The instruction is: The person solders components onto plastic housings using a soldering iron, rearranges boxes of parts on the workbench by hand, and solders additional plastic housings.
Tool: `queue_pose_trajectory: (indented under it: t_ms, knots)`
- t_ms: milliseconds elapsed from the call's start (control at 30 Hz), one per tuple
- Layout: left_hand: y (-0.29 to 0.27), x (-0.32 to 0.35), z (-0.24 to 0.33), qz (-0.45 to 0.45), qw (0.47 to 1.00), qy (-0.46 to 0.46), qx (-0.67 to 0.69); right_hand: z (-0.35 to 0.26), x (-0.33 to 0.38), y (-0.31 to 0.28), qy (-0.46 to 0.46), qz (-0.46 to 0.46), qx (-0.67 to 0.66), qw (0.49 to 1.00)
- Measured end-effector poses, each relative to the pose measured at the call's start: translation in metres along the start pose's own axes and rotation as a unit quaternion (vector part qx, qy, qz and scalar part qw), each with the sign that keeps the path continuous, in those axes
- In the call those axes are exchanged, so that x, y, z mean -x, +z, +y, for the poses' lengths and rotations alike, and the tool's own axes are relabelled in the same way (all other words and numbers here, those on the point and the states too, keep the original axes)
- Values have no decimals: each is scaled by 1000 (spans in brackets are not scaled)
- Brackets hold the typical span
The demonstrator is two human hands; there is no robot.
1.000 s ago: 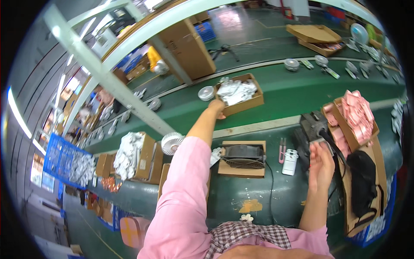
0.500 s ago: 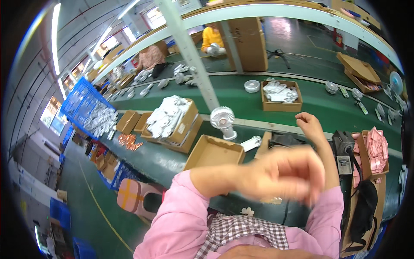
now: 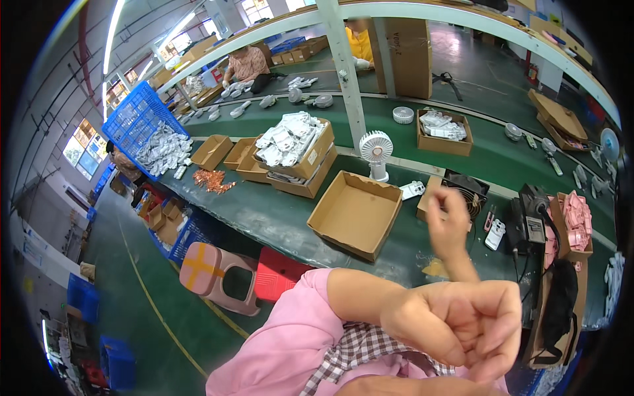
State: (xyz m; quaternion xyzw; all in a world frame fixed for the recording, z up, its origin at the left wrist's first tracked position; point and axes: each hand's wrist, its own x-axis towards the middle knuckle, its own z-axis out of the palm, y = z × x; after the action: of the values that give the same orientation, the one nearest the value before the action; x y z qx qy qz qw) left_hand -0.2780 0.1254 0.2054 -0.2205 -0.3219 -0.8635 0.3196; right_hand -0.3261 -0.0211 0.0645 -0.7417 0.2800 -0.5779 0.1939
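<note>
My left hand (image 3: 462,323) is raised close in front of my body. Its palm shows and nothing lies in it; the fingers bend loosely, apart from the thumb. Beyond it, my right hand (image 3: 448,221) hovers over the bench with curled fingers, and whatever they may hold is hidden. Behind the right hand sits a black square fan unit (image 3: 472,188). A white plastic casing (image 3: 494,235) lies to its right beside a slim tool (image 3: 489,218). Left of it stand a shallow open cardboard box (image 3: 356,214), another white casing (image 3: 412,190) and an upright white handheld fan (image 3: 376,148).
A box of white parts (image 3: 294,138), copper-coloured pieces (image 3: 212,181) and a blue crate (image 3: 142,125) line the left. A black device (image 3: 531,221) and pink parts (image 3: 576,221) stand right. A metal post (image 3: 343,79) rises ahead. Two people work across the belt.
My left hand has moved down and nearer my body. My right hand has drawn back toward me and left. The view has shifted, showing more of the open cardboard box and the bench.
</note>
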Motion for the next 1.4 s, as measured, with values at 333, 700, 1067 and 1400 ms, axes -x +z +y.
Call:
queue_pose_trajectory:
  t_ms: [333,700,1067,1400]
  knots:
    - [6,3,-45,-136,990,22,-26,-1,147,1,35,-162,61,984]
    - [26,15,-54,-71,996,-34,48,-2,176,-14,-26,-295,195,935]
    - [35,37,-60,-68,997,1,42,-5,176,-15,-40,-262,197,944]
    - [36,78,-57,-61,992,-34,106,-8,172,-4,-74,-253,222,939]
